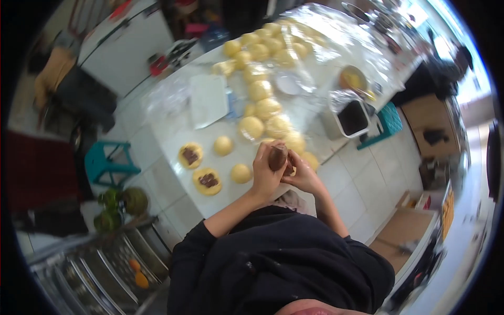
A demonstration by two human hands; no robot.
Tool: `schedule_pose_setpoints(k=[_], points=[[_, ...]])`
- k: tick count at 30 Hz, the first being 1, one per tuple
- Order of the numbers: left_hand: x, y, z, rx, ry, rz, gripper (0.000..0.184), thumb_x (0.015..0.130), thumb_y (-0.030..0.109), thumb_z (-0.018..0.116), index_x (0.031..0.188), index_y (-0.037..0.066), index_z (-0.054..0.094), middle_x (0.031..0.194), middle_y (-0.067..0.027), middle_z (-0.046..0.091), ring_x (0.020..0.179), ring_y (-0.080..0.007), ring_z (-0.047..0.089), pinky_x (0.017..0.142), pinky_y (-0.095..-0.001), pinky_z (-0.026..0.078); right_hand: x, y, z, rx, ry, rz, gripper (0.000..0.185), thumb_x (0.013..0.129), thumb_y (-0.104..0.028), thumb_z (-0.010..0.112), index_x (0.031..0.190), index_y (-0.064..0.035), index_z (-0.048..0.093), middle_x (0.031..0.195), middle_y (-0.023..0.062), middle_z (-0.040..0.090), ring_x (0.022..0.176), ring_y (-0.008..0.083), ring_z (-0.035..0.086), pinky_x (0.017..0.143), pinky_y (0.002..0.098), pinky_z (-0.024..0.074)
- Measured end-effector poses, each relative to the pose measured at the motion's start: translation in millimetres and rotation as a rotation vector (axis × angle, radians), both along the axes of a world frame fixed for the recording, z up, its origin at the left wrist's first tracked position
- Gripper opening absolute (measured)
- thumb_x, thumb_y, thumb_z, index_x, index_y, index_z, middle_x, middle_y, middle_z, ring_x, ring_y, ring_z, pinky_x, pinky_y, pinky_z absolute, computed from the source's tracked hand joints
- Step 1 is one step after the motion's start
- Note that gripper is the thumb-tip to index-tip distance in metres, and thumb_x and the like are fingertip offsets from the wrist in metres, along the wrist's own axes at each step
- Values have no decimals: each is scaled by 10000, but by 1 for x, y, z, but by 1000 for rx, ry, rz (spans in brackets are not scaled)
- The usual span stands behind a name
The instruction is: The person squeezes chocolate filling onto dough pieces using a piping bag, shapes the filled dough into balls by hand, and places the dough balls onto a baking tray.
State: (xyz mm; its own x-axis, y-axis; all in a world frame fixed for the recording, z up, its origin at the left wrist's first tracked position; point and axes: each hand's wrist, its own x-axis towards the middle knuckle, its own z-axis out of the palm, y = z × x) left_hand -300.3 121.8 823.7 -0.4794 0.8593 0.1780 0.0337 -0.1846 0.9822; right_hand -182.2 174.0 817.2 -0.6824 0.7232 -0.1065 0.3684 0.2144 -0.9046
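My left hand (266,176) is wrapped round a smooth brown lump (277,157), held above the near edge of the white table (176,126). Against it, my right hand (304,176) is closed on something brown, partly hidden by the fingers. To the left lie two flattened dough rounds (190,156) topped with dark brown pieces (208,180). Plain dough balls (241,173) sit between them and my hands. Beyond my hands, many pale yellow dough balls (268,108) run back along the table, partly under clear plastic.
A white board (209,100) lies at the table's left, with a white tub (348,114) holding something dark at the right edge. Teal stools (111,161) stand on the floor. One person (73,84) is at far left, another (436,76) at far right.
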Motion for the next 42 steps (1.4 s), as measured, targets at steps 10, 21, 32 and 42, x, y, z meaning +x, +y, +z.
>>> schedule_pose_setpoints(k=[10,21,32,42], points=[[65,138,-50,241,741,-569,484,603,-3,629,1048,97,465,982,-110,479,909,-319,496,778,-375,423,74,57,-56,-91,-51,-853,560,578,-129,726,990,65,401,836,167,587,776,235,596,663,303,467],[52,162,-75,-6,1067,-616,523,663,83,626,1136,132,409,1043,-119,451,901,-318,516,759,-388,446,57,65,-89,274,-58,-863,435,571,-73,649,979,32,540,902,182,510,881,320,483,757,364,409],[43,169,-68,-90,678,-752,505,635,179,687,1076,65,470,1033,-142,483,942,-340,499,788,-375,435,54,64,-91,271,8,-1056,388,571,-64,646,928,58,560,866,176,549,741,271,545,673,323,437],[53,162,-90,-34,692,-559,703,455,273,764,1016,-22,461,987,-210,502,939,-350,487,818,-389,409,86,64,-118,493,-159,-829,522,608,-254,727,1000,17,513,898,149,534,818,260,519,716,354,414]])
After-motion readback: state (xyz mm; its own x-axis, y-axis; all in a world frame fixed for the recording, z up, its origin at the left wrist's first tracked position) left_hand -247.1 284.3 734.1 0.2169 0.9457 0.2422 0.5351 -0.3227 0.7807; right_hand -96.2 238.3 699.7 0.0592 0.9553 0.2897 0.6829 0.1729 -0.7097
